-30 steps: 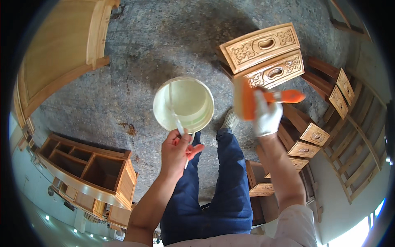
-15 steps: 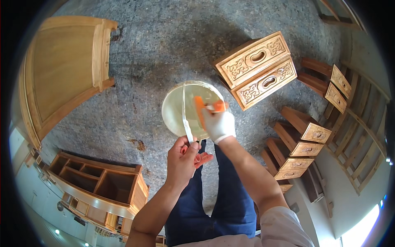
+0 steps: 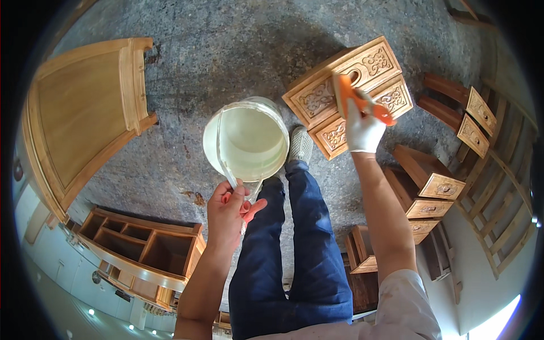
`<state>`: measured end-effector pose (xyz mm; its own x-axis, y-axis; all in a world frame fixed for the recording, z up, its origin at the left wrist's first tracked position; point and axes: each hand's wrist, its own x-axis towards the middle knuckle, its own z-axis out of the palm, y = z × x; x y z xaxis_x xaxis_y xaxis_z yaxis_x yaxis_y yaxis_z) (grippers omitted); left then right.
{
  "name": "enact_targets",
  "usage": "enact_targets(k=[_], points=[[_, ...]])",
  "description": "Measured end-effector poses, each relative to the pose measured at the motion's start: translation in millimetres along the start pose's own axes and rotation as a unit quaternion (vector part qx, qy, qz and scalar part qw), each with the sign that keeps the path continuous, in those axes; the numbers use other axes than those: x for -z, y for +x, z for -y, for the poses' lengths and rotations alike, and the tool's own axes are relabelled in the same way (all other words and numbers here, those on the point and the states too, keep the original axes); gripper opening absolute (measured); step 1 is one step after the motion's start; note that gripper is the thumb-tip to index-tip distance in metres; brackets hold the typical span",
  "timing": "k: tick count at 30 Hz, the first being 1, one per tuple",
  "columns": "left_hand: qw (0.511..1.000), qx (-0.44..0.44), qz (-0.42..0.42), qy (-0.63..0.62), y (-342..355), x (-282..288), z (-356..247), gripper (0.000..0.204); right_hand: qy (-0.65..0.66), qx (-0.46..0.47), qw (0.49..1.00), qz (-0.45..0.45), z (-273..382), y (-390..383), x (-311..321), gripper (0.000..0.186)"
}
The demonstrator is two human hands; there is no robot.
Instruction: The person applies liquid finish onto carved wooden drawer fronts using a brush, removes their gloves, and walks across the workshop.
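My bare left hand (image 3: 225,212) is closed on the handle (image 3: 226,170) of a white bucket (image 3: 211,148) and holds it in front of my legs. Pale, whitish liquid is in the bucket. Something soft and pinkish-red (image 3: 253,210) shows among the same fingers; its kind is unclear. My right hand (image 3: 362,133), in a white glove, grips a wide orange brush (image 3: 347,97), partly smeared by motion. The brush is over the carved front of the upper of two stacked wooden drawers (image 3: 318,100); whether it touches the wood I cannot tell. Glove and brush partly cover the lower drawer (image 3: 334,139).
More carved drawers (image 3: 442,187) and slatted wooden frames (image 3: 498,209) line the right side. A large wooden panel piece (image 3: 85,113) stands at the left, with an open compartmented cabinet (image 3: 141,243) nearer. My shoe (image 3: 301,144) is beside the bucket.
My right hand has moved the brush from over the bucket rightward to the carved drawer fronts. The bucket and my left hand have shifted left and a little nearer.
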<state>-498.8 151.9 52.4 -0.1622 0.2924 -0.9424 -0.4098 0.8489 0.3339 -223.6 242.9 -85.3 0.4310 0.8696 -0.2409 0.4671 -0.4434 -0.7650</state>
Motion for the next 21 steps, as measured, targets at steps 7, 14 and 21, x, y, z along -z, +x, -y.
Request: enact_targets(k=[7,14,21], points=[[1.000,-0.003,-0.015,-0.024,11.9,-6.9,6.4,0.014,-0.111,0.239,0.962,0.065,-2.2,-26.1,-15.2,0.025],[0.999,-0.006,-0.041,-0.033,17.4,-4.8,9.7,0.014,-0.149,-0.002,0.981,-0.124,-10.6,95.3,33.7,0.024],[0.999,0.007,-0.044,-0.031,18.5,-8.5,13.1,0.016,-0.201,0.137,0.961,-0.135,-21.9,110.0,40.1,0.016]])
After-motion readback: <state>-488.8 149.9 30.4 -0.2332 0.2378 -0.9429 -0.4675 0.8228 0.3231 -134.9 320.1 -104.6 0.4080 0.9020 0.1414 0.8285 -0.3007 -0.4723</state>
